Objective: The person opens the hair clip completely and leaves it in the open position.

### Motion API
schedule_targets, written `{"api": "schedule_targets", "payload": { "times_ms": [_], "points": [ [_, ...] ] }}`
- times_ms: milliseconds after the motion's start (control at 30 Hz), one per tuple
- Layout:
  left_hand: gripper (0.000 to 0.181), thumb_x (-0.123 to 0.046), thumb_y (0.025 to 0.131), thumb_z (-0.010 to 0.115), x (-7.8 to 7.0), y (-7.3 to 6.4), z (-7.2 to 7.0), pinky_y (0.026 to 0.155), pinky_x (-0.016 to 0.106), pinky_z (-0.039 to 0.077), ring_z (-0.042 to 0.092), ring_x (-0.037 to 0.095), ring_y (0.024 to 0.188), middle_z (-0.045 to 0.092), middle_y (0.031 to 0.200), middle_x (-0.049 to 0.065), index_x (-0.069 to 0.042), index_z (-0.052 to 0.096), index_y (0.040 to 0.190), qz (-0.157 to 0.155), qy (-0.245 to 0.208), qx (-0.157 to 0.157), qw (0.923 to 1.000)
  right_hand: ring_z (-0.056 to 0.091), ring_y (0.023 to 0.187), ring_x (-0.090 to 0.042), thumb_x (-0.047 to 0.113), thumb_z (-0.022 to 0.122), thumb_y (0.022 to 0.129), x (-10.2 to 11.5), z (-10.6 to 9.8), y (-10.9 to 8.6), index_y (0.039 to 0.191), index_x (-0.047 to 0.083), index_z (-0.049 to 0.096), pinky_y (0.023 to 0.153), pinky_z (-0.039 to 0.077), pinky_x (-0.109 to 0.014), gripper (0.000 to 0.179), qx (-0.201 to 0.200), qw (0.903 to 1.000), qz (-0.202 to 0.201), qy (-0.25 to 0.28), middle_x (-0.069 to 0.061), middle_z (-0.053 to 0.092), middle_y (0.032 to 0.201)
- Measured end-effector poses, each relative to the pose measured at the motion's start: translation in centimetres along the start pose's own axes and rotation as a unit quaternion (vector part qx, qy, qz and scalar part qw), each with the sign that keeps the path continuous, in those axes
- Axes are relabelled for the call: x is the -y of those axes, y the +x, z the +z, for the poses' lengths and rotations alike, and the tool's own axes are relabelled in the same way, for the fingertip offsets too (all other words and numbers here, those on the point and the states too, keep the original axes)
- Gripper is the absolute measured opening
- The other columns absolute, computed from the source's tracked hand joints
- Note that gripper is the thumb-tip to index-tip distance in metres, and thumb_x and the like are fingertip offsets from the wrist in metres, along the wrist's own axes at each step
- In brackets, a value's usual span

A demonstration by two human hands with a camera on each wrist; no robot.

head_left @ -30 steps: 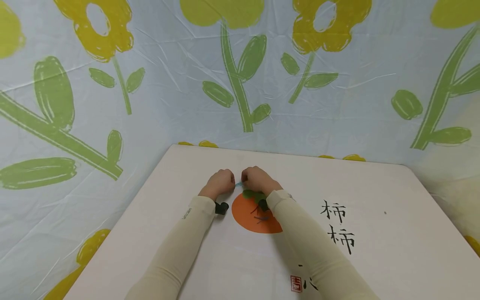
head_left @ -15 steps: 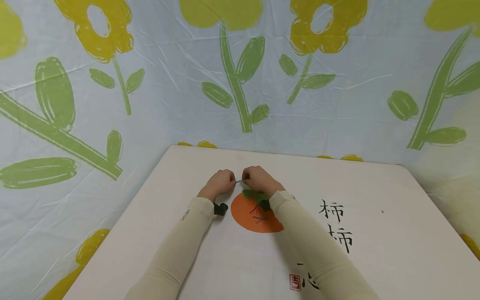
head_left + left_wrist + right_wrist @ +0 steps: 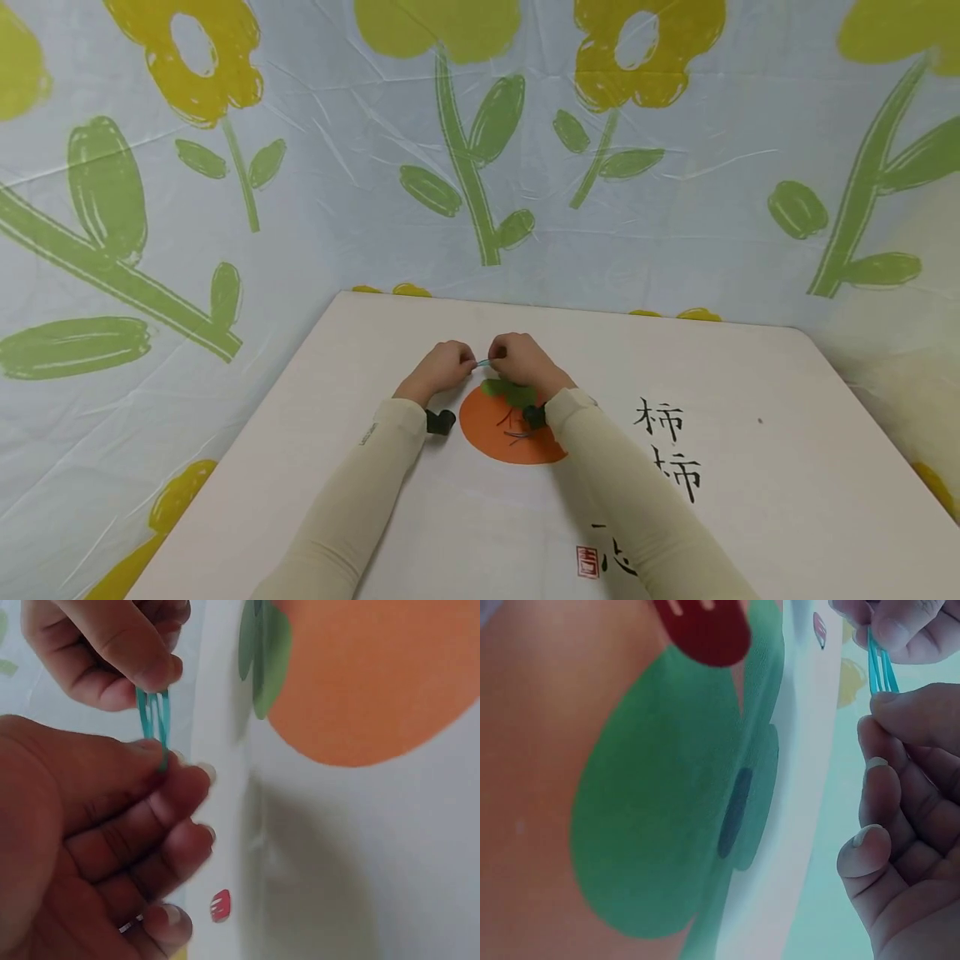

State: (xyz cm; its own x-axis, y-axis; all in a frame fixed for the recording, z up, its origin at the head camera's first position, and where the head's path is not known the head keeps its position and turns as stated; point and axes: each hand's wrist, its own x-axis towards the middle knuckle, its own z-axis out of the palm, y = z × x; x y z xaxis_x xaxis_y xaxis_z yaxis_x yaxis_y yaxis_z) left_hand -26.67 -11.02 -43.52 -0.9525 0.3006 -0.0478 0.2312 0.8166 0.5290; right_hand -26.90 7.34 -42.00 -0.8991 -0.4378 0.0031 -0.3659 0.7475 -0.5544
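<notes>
Above the far part of the table, my left hand (image 3: 444, 365) and right hand (image 3: 520, 360) are close together, each pinching one end of a teal rubber band (image 3: 483, 363). Several thin strands of the band (image 3: 154, 716) run between the two pinches in the left wrist view. The ends are hidden under the thumbs and fingertips. In the right wrist view, the right hand (image 3: 911, 795) is below the band (image 3: 883, 669), and its other fingers curl loosely. My left hand (image 3: 907, 626) shows only in part at the top there.
The pale table cover (image 3: 787, 483) carries a printed orange persimmon (image 3: 506, 429) with green leaves, black characters (image 3: 667, 446) and a red seal (image 3: 588, 562). A flower-patterned cloth (image 3: 315, 167) hangs behind and beside the table. Black wrist cameras (image 3: 440, 422) sit at the sleeves.
Both hands stay near the same spot, still holding the band, with their fingers slightly shifted. The whole scene drifts slightly left in the head view.
</notes>
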Motion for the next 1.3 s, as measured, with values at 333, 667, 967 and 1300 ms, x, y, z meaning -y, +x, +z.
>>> {"api": "schedule_targets", "payload": {
  "times_ms": [333, 667, 967, 1300],
  "points": [
    [0.014, -0.018, 0.094, 0.059, 0.0, -0.2, 0.7, 0.066, 0.026, 0.047, 0.055, 0.015, 0.072, 0.066, 0.084, 0.001, -0.009, 0.069, 0.098, 0.032, -0.049, -0.003, 0.9983, 0.058, 0.076, -0.015, 0.019, 0.061, 0.094, -0.7, -0.3, -1.3, 0.094, 0.012, 0.068, 0.070, 0.050, -0.029, 0.010, -0.024, 0.9995, 0.005, 0.018, -0.003, 0.068, 0.090],
    [0.017, -0.019, 0.097, 0.057, -0.2, -0.6, 0.9, 0.081, 0.034, 0.049, 0.057, 0.014, 0.075, 0.068, 0.085, 0.000, -0.008, 0.069, 0.102, 0.041, -0.073, 0.006, 0.9965, 0.057, 0.074, -0.016, 0.020, 0.061, 0.095, -1.0, -0.4, -2.3, 0.095, 0.012, 0.068, 0.068, 0.049, -0.028, 0.010, -0.027, 0.9984, 0.012, 0.048, -0.002, 0.068, 0.088],
    [0.019, -0.023, 0.098, 0.057, -0.6, -1.2, 1.3, 0.077, 0.031, 0.050, 0.058, 0.015, 0.078, 0.068, 0.085, -0.001, -0.009, 0.070, 0.100, 0.042, -0.100, 0.006, 0.9941, 0.059, 0.078, -0.015, 0.018, 0.065, 0.092, -1.3, -0.5, -3.3, 0.096, 0.011, 0.070, 0.071, 0.051, -0.029, 0.009, -0.038, 0.9955, 0.023, 0.084, -0.003, 0.069, 0.091],
    [0.019, -0.025, 0.097, 0.058, -0.7, -1.2, 2.0, 0.073, 0.030, 0.049, 0.058, 0.015, 0.077, 0.067, 0.083, -0.002, -0.011, 0.072, 0.096, 0.056, -0.128, -0.018, 0.9900, 0.060, 0.080, -0.016, 0.019, 0.067, 0.091, -1.7, -0.6, -4.6, 0.098, 0.012, 0.071, 0.072, 0.052, -0.029, 0.011, -0.045, 0.9890, 0.040, 0.135, -0.002, 0.068, 0.090]
  ]
}}
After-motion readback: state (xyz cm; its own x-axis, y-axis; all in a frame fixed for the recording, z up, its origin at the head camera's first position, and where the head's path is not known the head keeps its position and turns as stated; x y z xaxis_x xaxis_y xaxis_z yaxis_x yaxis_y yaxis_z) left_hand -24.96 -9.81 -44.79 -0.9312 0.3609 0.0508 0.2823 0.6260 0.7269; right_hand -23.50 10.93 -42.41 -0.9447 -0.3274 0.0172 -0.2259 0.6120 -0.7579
